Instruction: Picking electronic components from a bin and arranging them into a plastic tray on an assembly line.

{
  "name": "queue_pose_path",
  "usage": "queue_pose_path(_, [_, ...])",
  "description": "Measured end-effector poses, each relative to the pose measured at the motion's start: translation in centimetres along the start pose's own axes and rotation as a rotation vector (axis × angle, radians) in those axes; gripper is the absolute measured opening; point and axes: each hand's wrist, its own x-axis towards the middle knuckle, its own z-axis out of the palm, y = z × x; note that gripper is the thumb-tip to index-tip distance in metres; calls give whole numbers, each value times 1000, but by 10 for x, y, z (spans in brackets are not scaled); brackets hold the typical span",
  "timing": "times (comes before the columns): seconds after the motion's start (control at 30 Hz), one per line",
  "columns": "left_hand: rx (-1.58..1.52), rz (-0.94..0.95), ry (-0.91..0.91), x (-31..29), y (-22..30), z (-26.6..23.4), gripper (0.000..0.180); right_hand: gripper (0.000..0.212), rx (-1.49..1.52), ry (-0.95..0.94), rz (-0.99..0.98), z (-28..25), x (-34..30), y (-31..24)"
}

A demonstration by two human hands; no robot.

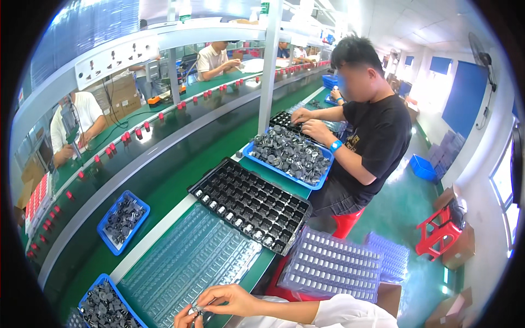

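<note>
At the lower edge, my left hand [187, 318] and my right hand [229, 300] come together over a clear plastic blister tray [191, 257]. A small grey-and-silver part [195, 310] is pinched between their fingertips; its exact kind is too small to tell. The lower part of my left hand is cut off by the picture edge. To the left of my hands, a blue bin [87, 300] is heaped with dark grey round parts [106, 306]. Beyond the clear tray lies a black compartment tray [249, 199], its near row holding several silvery pieces [229, 214].
A blue bin [330, 177] of grey parts stands by a seated co-worker [377, 126]. Another blue bin [143, 214] sits on the green belt [164, 197]. Filled clear trays [333, 262] are stacked at my right. A metal post [270, 71] rises beyond. A red stool [440, 232] stands on the floor.
</note>
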Motion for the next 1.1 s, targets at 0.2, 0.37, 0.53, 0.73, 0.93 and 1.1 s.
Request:
queue_pose_path(0.2, [-53, -11, -49, 11, -10, 6, 15, 11, 112, 77, -97, 3, 5, 4])
queue_pose_path(0.37, [-21, 105, -94, 22, 8, 15, 20, 7, -44, 189, -266, -8, 2, -18])
queue_pose_path(0.53, [68, 167, -85, 24, 27, 28, 22, 8, -71, 252, -332, -15, -4, -20])
queue_pose_path(0.73, [16, 229, -96, 29, 11, 24, 22, 7, -45, 312, -448, -10, -3, -13])
queue_pose_path(0.93, [-78, 98, -114, 22, -3, 10, 8, 7, -184, 259, -379, -8, -6, -25])
queue_pose_path(1.1, [-130, 56, -60, 15, 6, 7, 11, 10, -212, 100, -190, -9, -7, -31])
